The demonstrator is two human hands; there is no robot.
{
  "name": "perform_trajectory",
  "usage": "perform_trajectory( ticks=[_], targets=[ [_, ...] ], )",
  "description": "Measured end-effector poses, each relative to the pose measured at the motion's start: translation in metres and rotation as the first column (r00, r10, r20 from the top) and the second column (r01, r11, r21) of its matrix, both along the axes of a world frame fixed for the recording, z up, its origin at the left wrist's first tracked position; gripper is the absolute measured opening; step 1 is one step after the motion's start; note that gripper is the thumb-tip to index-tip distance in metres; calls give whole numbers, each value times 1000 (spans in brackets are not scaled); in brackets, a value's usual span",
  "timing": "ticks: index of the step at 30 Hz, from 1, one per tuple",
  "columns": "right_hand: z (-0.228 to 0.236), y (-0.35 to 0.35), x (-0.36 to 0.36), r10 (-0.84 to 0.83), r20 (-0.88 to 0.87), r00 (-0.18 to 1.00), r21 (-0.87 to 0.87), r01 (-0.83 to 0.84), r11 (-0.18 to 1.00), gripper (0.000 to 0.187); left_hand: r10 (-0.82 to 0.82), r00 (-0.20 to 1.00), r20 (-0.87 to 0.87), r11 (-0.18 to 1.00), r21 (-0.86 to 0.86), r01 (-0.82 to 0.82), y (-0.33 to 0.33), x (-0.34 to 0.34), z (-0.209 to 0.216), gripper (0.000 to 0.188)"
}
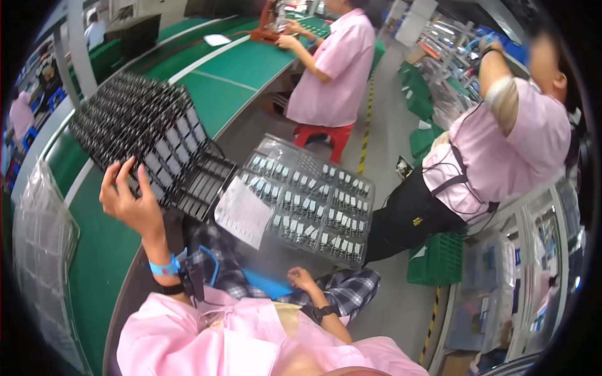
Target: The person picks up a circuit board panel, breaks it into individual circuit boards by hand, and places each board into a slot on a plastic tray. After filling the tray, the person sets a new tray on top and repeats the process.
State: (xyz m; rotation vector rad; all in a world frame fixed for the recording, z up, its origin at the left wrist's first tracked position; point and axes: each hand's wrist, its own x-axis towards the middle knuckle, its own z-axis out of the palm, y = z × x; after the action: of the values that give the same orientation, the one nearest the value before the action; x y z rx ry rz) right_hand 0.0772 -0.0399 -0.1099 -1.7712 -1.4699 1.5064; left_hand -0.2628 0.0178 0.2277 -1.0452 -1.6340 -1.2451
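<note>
At left on the green tabletop (100, 276) stands a stack of black racks (135, 122); the left hand (128, 197), fingers spread, is at its near side, contact uncertain. To the right, a clear compartment tray (285, 244) holds small metallic parts (298, 202) and a white sheet (243, 213). Near the tray's near edge is the right hand (303, 280); its grip cannot be determined.

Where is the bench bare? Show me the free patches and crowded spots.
Bare green bench shows between the clear plastic trays and the near edge, nearer than the left hand. Another patch lies between the black racks and the red fixture. It is crowded at the racks and across most of the parts tray.
</note>
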Motion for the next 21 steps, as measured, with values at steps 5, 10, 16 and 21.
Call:
perform_trajectory(
  ticks=[5, 10, 16, 21],
  targets=[
    [-3, -1, 0, 5, 11, 1000, -75, -4, 997, 23, -153, 965, 212, 988, 44, 147, 2, 5, 6, 24],
    [-1, -2, 3, 41, 38, 998, -15, -40, 999, 23, -321, 901, 291, 947, 82, 310, 6, 4, 9, 23],
    [2, -3, 1, -3, 32, 999, -44, 4, 999, 22, -440, 805, 398, 893, 97, 439, 10, 4, 10, 20],
    [-1, -3, 5, 3, 43, 999, -56, 0, 998, 21, -517, 720, 463, 846, 146, 513, 16, 7, 18, 19]
  ],
)
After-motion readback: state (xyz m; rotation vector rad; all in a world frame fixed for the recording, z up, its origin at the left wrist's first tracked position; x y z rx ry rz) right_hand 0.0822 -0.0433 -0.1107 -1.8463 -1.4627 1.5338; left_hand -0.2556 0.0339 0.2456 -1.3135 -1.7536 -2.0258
